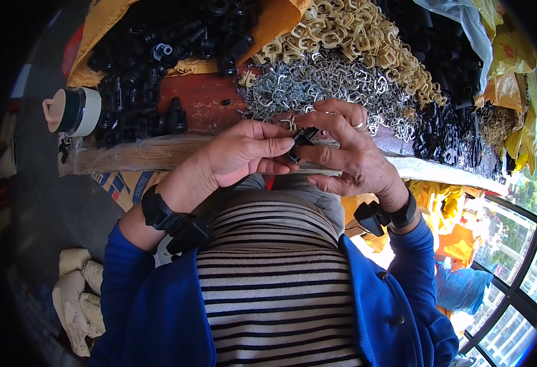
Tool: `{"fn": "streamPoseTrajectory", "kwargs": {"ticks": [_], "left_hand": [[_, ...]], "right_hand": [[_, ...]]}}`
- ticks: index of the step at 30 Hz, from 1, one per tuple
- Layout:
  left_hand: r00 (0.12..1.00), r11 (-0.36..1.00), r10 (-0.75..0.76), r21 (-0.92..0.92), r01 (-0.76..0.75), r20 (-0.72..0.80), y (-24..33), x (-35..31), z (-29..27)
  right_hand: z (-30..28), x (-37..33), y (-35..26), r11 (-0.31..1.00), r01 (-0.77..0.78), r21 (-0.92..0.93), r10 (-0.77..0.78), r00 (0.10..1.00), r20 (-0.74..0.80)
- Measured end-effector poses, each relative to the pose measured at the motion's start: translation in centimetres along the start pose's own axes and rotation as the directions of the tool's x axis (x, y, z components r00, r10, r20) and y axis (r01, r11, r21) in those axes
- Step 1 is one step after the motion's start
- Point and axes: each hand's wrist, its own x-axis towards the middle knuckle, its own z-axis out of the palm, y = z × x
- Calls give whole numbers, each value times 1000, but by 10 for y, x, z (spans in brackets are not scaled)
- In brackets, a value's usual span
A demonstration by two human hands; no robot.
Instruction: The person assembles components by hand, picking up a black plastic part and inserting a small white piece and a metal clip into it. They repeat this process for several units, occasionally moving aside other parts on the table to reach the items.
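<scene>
Just over the near edge of the workbench, my left hand (235,153) pinches a small black plastic part (305,136) between thumb and fingers. My right hand (355,156) meets it from the other side, its bent fingers closed around the part's right end. A ring sits on one right finger, and the right thumb hangs lower, apart from the part. Fingers cover some of the part, so its full shape is hidden. Right behind my hands lies a heap of small silvery metal clips (305,82).
Beige plastic clips (354,33) are piled behind the metal ones. Black plastic fittings (183,46) spill from an orange bag (280,21) at the far left. A lidded cup (86,113) stands at the wooden bench edge (140,158). More small black pieces (445,137) lie right.
</scene>
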Motion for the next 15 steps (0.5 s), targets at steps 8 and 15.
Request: {"fn": "streamPoseTrajectory", "kwargs": {"ticks": [8, 15], "left_hand": [[1000, 1000, -6, -20, 6, 0, 0, -2, 0], [1000, 1000, -10, -19, 10, -2, 0, -2, -3]], "right_hand": [[1, 4, -4, 999, 14, 45, -14, 1000, 13], [6, 3, 2, 982, 22, 188, 6, 990, -143]]}}
